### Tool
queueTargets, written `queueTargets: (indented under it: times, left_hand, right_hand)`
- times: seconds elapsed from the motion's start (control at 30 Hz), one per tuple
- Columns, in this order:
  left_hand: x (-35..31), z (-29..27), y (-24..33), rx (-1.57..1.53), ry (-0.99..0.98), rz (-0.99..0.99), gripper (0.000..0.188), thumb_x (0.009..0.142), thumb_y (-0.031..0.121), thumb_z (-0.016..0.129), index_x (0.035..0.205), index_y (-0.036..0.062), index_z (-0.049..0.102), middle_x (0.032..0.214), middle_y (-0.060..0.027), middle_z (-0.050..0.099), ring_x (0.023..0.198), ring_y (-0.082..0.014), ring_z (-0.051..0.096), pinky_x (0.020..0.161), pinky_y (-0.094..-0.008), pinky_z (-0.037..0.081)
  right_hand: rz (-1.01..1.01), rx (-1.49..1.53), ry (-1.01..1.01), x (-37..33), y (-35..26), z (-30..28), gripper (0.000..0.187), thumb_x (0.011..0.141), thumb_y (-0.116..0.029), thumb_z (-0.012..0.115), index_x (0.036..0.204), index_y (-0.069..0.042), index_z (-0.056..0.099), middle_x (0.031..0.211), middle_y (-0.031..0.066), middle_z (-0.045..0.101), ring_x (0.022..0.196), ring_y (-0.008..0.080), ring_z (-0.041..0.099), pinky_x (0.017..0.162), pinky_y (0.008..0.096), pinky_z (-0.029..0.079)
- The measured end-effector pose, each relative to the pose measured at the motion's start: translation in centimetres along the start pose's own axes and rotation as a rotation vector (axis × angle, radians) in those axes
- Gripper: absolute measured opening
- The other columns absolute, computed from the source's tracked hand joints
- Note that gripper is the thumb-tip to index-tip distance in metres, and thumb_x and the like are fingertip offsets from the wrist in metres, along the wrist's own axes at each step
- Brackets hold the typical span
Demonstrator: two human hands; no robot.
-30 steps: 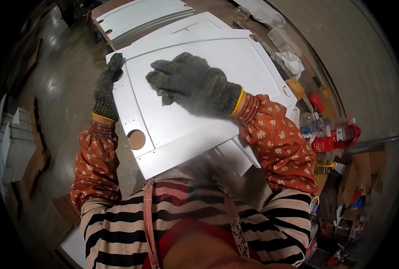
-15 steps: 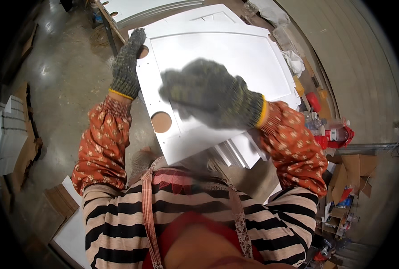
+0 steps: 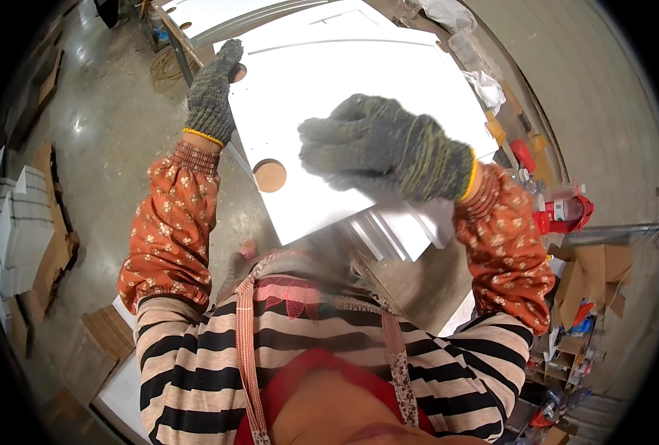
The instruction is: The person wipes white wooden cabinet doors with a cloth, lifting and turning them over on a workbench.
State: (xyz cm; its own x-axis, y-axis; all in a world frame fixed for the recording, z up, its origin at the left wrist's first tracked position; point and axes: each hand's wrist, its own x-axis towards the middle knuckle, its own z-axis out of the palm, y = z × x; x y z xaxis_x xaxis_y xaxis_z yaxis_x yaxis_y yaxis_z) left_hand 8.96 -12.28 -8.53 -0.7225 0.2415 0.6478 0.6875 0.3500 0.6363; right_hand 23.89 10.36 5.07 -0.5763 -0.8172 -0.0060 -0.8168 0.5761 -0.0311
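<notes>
A white panel (image 3: 300, 215) with round cut-outs along its left side lies tilted in front of me, on top of other white boards. My left hand (image 3: 212, 93), in a dark knitted glove with a yellow cuff, grips the panel's upper left edge beside the smaller-looking hole. Over the middle of the panel is my right hand (image 3: 385, 148), gloved alike, its fingers curled together and pressed down toward the white face. Whatever lies under those fingers is hidden. Glare washes out much of the panel's surface.
More white boards (image 3: 392, 233) stick out beneath the panel. Bottles in red wrapping (image 3: 567, 211) and an open cardboard box (image 3: 600, 271) stand at the right. White pieces on cardboard (image 3: 29, 215) lie at far left. Another white panel (image 3: 226, 13) rests beyond.
My right hand has moved right across the panel. My left hand keeps its hold on the edge. The panel appears slightly higher in the view.
</notes>
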Motion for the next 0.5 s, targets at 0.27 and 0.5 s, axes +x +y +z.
queueTargets:
  times: [0.27, 0.5]
  left_hand:
    - [1.1, 1.2, 0.8, -0.361, 0.07, -0.184, 0.032, 0.093, 0.013, 0.051, 0.123, 0.003, 0.056, 0.115, -0.0109, 0.061, 0.103, -0.0175, 0.058, 0.093, -0.0307, 0.044]
    - [2.1, 2.2, 2.5, -0.827, 0.251, -0.607, 0.03, 0.092, 0.019, 0.054, 0.117, 0.0028, 0.06, 0.101, -0.0049, 0.063, 0.094, -0.0145, 0.057, 0.088, -0.0285, 0.043]
  right_hand:
    - [0.069, -0.113, 0.355, -0.2, 0.4, 1.6, 0.026, 0.086, -0.025, 0.057, 0.108, -0.015, 0.064, 0.116, 0.0038, 0.061, 0.102, 0.0179, 0.056, 0.092, 0.0346, 0.044]
    - [0.726, -0.016, 0.298, -8.9, 2.9, -0.1, 0.014, 0.086, -0.015, 0.054, 0.094, -0.007, 0.062, 0.102, 0.0089, 0.064, 0.096, 0.0193, 0.062, 0.091, 0.0395, 0.045]
